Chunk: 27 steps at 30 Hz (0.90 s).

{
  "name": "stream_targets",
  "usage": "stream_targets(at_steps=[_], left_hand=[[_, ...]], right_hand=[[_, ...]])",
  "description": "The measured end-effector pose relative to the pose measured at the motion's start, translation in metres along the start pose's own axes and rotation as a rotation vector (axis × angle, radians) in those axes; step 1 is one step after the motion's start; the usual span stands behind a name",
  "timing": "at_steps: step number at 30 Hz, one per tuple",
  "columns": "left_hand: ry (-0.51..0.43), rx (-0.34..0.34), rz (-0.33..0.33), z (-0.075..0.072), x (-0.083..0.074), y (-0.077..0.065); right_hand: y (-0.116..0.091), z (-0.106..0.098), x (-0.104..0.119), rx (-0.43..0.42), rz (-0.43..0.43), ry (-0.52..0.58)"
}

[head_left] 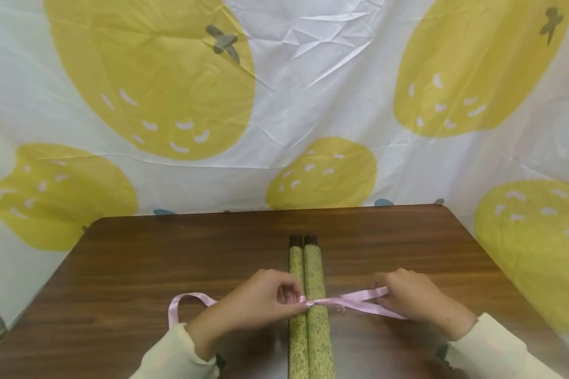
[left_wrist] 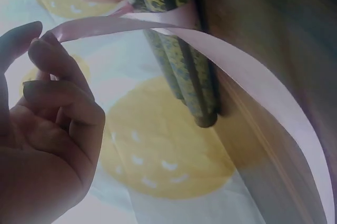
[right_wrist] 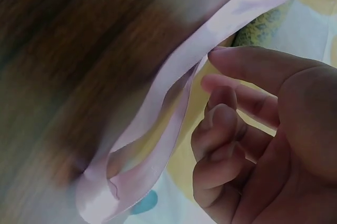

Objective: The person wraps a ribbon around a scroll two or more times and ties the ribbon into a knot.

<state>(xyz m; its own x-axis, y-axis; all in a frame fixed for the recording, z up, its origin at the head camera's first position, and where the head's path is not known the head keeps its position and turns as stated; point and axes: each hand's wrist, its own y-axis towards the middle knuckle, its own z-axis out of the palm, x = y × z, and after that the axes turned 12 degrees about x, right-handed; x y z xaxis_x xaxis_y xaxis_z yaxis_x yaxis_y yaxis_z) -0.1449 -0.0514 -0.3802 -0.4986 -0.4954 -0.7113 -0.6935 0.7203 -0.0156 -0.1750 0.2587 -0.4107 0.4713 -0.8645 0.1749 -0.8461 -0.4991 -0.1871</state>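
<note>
Two yellow-green patterned rolls (head_left: 316, 279) with dark end knobs lie side by side on the table, like a rolled scroll. A pink ribbon (head_left: 329, 301) crosses them and is gathered at the middle. My left hand (head_left: 253, 300) pinches the ribbon between thumb and forefinger at the rolls' left side; the left wrist view also shows the left hand (left_wrist: 58, 113) pinching the ribbon (left_wrist: 116, 23). On the right, my right hand (head_left: 410, 295) holds a ribbon loop away from the rolls. In the right wrist view, thumb and forefinger of the right hand (right_wrist: 258, 129) pinch the ribbon (right_wrist: 179, 66).
A loose ribbon tail (head_left: 185, 299) curls on the brown wooden table (head_left: 123, 268) behind the left wrist. White cloth with yellow fruit shapes (head_left: 320, 173) hangs at the table's back and sides. Small frayed threads (head_left: 341, 309) show beside the rolls.
</note>
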Motion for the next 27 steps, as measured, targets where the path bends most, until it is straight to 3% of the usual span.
stream_targets(at_steps=[6, 11, 15, 20, 27], left_hand=[[-0.063, -0.008, 0.013, 0.004, -0.008, 0.008], [-0.048, -0.026, 0.017, 0.006, -0.011, 0.015], [-0.038, -0.048, -0.005, 0.006, -0.011, 0.017], [-0.071, -0.073, -0.041, 0.005, -0.008, 0.013], [-0.06, -0.101, -0.029, 0.001, -0.006, 0.011]], right_hand=[[0.004, 0.007, 0.001, 0.01, -0.026, 0.017], [0.007, 0.012, -0.001, -0.018, -0.085, 0.004], [0.006, 0.009, -0.002, -0.024, -0.08, 0.011], [0.007, -0.008, 0.0, -0.115, -0.066, 0.044], [0.024, -0.02, 0.028, -0.206, -0.103, 0.102]])
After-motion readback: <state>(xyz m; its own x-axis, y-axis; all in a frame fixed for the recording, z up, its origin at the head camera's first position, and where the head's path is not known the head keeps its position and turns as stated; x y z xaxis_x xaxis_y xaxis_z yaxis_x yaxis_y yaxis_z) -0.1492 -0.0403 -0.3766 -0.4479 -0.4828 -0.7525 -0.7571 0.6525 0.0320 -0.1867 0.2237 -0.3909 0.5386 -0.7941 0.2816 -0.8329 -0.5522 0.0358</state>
